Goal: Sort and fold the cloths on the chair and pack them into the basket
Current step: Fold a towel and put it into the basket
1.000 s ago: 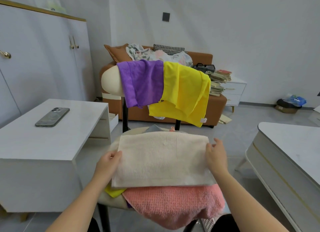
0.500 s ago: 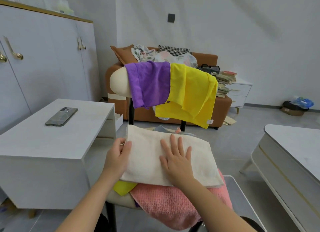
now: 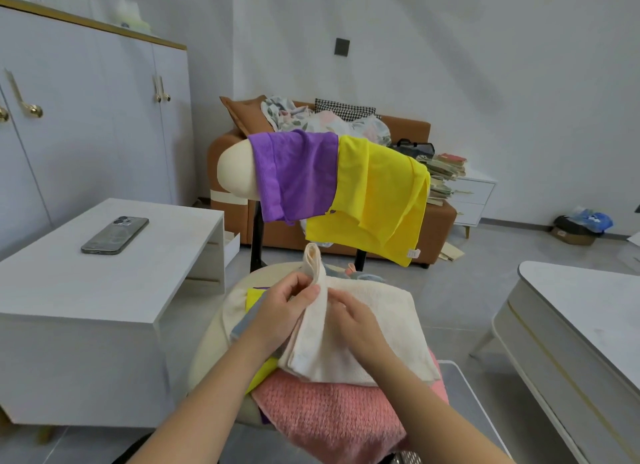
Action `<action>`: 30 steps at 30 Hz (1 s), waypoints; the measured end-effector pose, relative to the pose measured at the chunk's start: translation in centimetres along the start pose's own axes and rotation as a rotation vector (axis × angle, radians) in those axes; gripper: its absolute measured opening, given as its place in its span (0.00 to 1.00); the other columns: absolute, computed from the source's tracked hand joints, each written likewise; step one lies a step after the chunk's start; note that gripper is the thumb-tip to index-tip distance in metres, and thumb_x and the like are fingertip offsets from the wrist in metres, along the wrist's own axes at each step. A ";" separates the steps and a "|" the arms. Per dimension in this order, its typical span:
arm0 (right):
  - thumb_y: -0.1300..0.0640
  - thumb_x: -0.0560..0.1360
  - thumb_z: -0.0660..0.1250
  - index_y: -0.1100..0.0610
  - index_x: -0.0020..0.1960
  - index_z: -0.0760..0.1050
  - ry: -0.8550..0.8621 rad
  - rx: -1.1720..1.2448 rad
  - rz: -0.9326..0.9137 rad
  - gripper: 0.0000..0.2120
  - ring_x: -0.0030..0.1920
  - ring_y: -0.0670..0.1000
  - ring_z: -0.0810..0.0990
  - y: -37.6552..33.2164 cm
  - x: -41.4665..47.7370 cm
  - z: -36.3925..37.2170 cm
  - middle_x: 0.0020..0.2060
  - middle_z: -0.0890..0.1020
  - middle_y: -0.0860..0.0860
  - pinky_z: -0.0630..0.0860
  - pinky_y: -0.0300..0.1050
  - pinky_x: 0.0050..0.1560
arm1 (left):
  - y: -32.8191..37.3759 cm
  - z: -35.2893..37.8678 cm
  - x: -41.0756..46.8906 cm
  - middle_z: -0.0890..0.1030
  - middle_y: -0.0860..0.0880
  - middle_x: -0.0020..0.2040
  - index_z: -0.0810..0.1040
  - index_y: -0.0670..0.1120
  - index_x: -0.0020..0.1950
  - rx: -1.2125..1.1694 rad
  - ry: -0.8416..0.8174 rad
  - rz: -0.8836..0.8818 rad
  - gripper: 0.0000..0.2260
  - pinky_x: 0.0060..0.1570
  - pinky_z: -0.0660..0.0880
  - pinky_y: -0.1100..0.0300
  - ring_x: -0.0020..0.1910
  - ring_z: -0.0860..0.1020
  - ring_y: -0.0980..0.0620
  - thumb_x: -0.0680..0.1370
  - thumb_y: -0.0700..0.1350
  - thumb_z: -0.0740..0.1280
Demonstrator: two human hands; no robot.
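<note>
A cream towel [image 3: 381, 328] lies on the pile of cloths on the chair seat [image 3: 214, 339]. My left hand [image 3: 284, 311] pinches its left edge and lifts it into a raised fold. My right hand [image 3: 360, 328] rests on the towel just right of that fold, fingers curled against the cloth. Under the towel lie a pink knitted cloth [image 3: 332, 415] and a yellow cloth [image 3: 254, 295]. Over the chair back [image 3: 235, 172] hang a purple cloth [image 3: 298, 176] and a yellow cloth [image 3: 374, 200]. No basket is in view.
A white low table [image 3: 104, 273] with a phone [image 3: 115, 235] stands at the left. Another white table [image 3: 581, 325] is at the right. Behind the chair is a brown sofa [image 3: 440, 217] with heaped cloth, and a white cabinet [image 3: 86, 127] at far left.
My left hand has picked up the towel's left edge and folded it toward the right. My right hand slid from flat on the towel's middle to beside the fold.
</note>
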State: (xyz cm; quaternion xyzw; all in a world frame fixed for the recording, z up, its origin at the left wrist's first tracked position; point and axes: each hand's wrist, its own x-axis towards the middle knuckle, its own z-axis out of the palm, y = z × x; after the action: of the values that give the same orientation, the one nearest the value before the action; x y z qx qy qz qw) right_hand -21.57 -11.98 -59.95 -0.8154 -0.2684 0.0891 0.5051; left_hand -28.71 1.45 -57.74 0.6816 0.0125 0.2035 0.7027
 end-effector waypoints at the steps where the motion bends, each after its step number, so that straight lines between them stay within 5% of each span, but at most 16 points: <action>1: 0.54 0.80 0.55 0.55 0.61 0.78 -0.005 0.187 0.055 0.16 0.63 0.50 0.75 -0.6 0.0 -0.3 0.59 0.80 0.50 0.70 0.52 0.67 | -0.3 0.2 0.2 0.77 0.50 0.35 0.77 0.42 0.40 0.005 -0.034 -0.036 0.09 0.39 0.71 0.65 0.36 0.74 0.58 0.78 0.44 0.64; 4: 0.43 0.80 0.55 0.59 0.58 0.79 -0.110 0.665 0.264 0.24 0.58 0.54 0.80 -1.3 0.1 -2.1 0.54 0.83 0.56 0.72 0.49 0.63 | -1.2 1.1 0.6 0.83 0.47 0.47 0.82 0.42 0.47 -0.007 -0.127 -0.131 0.13 0.56 0.74 0.59 0.50 0.80 0.52 0.78 0.46 0.59; 7: 0.45 0.79 0.60 0.62 0.60 0.78 -0.165 0.739 0.366 0.22 0.56 0.56 0.81 -0.7 0.1 -3.8 0.53 0.83 0.60 0.75 0.51 0.61 | -2.0 1.8 0.8 0.82 0.47 0.52 0.80 0.42 0.51 -0.020 -0.154 -0.157 0.14 0.61 0.72 0.63 0.55 0.78 0.54 0.80 0.34 0.55; 11: 0.63 0.77 0.63 0.65 0.62 0.74 0.033 0.573 0.429 0.14 0.48 0.55 0.82 1.0 1.2 -4.1 0.48 0.83 0.58 0.79 0.49 0.49 | -2.8 2.1 1.1 0.82 0.51 0.47 0.79 0.47 0.47 0.142 0.012 -0.043 0.18 0.52 0.72 0.67 0.49 0.78 0.58 0.76 0.27 0.55; 14: 0.60 0.78 0.62 0.60 0.62 0.75 0.038 0.560 0.432 0.13 0.52 0.54 0.81 1.3 1.5 -4.0 0.51 0.83 0.55 0.78 0.50 0.53 | -2.7 1.4 2.3 0.78 0.55 0.49 0.77 0.49 0.51 0.352 0.159 0.045 0.15 0.46 0.70 0.68 0.47 0.75 0.57 0.75 0.31 0.59; 18: 0.52 0.79 0.62 0.51 0.61 0.76 -0.039 0.564 0.306 0.12 0.56 0.51 0.81 0.8 1.2 -3.8 0.54 0.83 0.52 0.77 0.49 0.57 | -1.5 0.6 5.8 0.79 0.56 0.54 0.74 0.50 0.60 0.525 -0.054 0.098 0.14 0.52 0.68 0.63 0.55 0.74 0.58 0.77 0.37 0.60; 23: 0.53 0.79 0.62 0.53 0.60 0.76 -0.073 0.607 0.267 0.12 0.56 0.54 0.81 1.1 1.7 -3.9 0.54 0.83 0.54 0.78 0.49 0.55 | -0.5 0.7 8.2 0.78 0.56 0.41 0.77 0.53 0.47 0.741 -0.286 0.057 0.04 0.42 0.68 0.62 0.39 0.73 0.60 0.79 0.48 0.62; 30: 0.52 0.80 0.61 0.57 0.53 0.79 0.037 0.449 0.282 0.11 0.50 0.53 0.83 1.7 2.7 -2.7 0.48 0.84 0.55 0.79 0.50 0.51 | -1.0 0.5 10.2 0.72 0.54 0.34 0.67 0.50 0.36 0.966 -0.354 -0.020 0.13 0.34 0.63 0.58 0.36 0.70 0.52 0.78 0.52 0.63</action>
State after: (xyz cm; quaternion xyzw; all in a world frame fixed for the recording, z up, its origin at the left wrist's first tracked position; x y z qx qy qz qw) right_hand -17.60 -13.23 -59.79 -0.7137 -0.1165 0.2010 0.6608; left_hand -18.94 4.11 -55.99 0.9523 -0.0076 0.0493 0.3010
